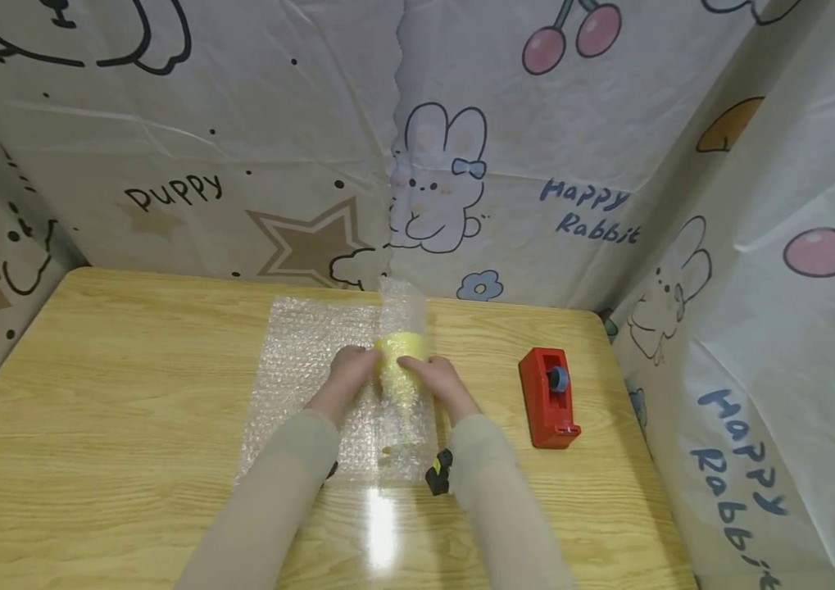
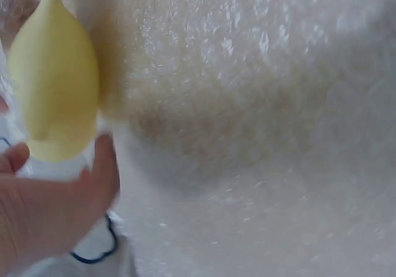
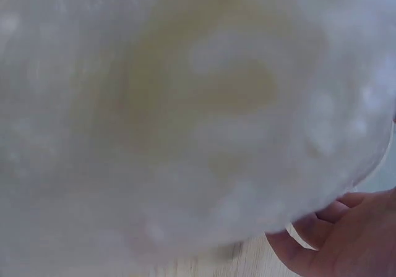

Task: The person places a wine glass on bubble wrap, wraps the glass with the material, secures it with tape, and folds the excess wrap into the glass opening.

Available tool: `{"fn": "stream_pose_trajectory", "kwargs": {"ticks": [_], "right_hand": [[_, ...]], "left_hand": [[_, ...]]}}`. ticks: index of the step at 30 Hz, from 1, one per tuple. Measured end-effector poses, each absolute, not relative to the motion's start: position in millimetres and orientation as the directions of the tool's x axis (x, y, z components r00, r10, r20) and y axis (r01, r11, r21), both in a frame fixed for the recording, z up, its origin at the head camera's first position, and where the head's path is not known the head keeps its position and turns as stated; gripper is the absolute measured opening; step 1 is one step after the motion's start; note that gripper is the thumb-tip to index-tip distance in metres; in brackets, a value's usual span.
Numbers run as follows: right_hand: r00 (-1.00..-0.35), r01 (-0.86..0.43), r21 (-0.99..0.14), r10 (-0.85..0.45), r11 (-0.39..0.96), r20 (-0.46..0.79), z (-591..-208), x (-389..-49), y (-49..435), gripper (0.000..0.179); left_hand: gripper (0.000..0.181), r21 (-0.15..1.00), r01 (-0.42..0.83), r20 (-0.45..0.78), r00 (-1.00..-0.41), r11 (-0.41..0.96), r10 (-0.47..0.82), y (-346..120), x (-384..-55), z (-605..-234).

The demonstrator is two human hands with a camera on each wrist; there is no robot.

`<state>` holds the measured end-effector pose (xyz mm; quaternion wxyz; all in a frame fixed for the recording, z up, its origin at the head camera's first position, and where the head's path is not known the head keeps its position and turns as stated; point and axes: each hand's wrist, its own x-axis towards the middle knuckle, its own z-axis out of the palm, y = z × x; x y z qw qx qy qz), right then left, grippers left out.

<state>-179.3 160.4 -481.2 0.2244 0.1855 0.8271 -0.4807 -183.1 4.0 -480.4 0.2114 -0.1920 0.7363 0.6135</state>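
A yellow goblet (image 1: pixel 402 356), wide bowl away from me and narrow stem towards me, lies on a sheet of bubble wrap (image 1: pixel 299 360) near the table's middle. Part of the wrap is folded over it. My left hand (image 1: pixel 351 377) holds the goblet's left side near the bowl. In the left wrist view, thumb and fingers of the left hand (image 2: pixel 55 209) are at the bowl's (image 2: pixel 55 73) rim end. From the right, my right hand (image 1: pixel 441 378) grips the folded wrap, thumb on top over the bowl. Its fingers (image 3: pixel 315 227) curl at the wrap's edge in the right wrist view.
A red tape dispenser (image 1: pixel 546 401) with a small blue roll stands on the right of the wooden table (image 1: pixel 129 393). Printed white sheeting (image 1: pixel 299 139) hangs behind the table and along both sides.
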Motion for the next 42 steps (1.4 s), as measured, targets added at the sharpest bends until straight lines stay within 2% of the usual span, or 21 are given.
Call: {"fn": "stream_pose_trajectory", "kwargs": {"ticks": [3,6,12,15,19,22,27,31,38,42], "right_hand": [[-0.838,0.514,-0.712,0.101,0.478,-0.536,-481.7,-179.7,156.7,0.089],[-0.849,0.498,-0.717,0.106,0.487,-0.518,-482.3,-180.4,154.0,0.088],[-0.844,0.491,-0.72,0.065,0.491,-0.532,-479.5,-179.2,155.5,0.093],[-0.829,0.502,-0.726,0.021,0.47,-0.559,-477.9,-179.2,162.0,0.088],[-0.809,0.533,-0.751,-0.024,0.39,-0.587,-481.0,-180.9,172.0,0.069],[-0.802,0.548,-0.757,-0.033,0.355,-0.596,-487.0,-180.7,175.8,0.062],[-0.806,0.542,-0.747,-0.015,0.386,-0.592,-490.9,-178.4,175.2,0.061],[-0.814,0.527,-0.738,-0.002,0.421,-0.581,-491.9,-178.7,174.1,0.063],[-0.824,0.51,-0.742,-0.001,0.436,-0.566,-491.5,-177.6,171.3,0.064],[-0.841,0.482,-0.753,-0.003,0.447,-0.541,-490.8,-178.1,169.6,0.065]], "left_hand": [[0.052,0.852,-0.435,-0.424,-0.9,0.291,-0.104,5.9,-181.9,-472.7],[0.048,0.849,-0.35,-0.329,-0.936,0.397,-0.122,10.1,-182.2,-467.3],[0.041,0.751,-0.261,-0.283,-0.957,0.607,-0.061,15.6,-183.5,-462.0],[0.038,0.751,-0.269,-0.292,-0.954,0.603,-0.063,15.5,-184.5,-461.4],[0.048,0.778,-0.302,-0.304,-0.948,0.551,-0.091,14.5,-184.6,-461.9],[0.05,0.788,-0.304,-0.287,-0.951,0.535,-0.117,14.3,-183.4,-463.2],[0.028,0.773,-0.268,-0.257,-0.961,0.575,-0.102,13.0,-183.0,-464.5],[0.023,0.717,-0.261,-0.268,-0.959,0.647,-0.09,10.2,-183.4,-463.8],[0.023,0.505,-0.186,-0.241,-0.968,0.843,-0.069,11.0,-184.8,-459.9],[0.025,0.429,-0.162,-0.254,-0.966,0.889,-0.053,15.0,-186.2,-453.5]]}}
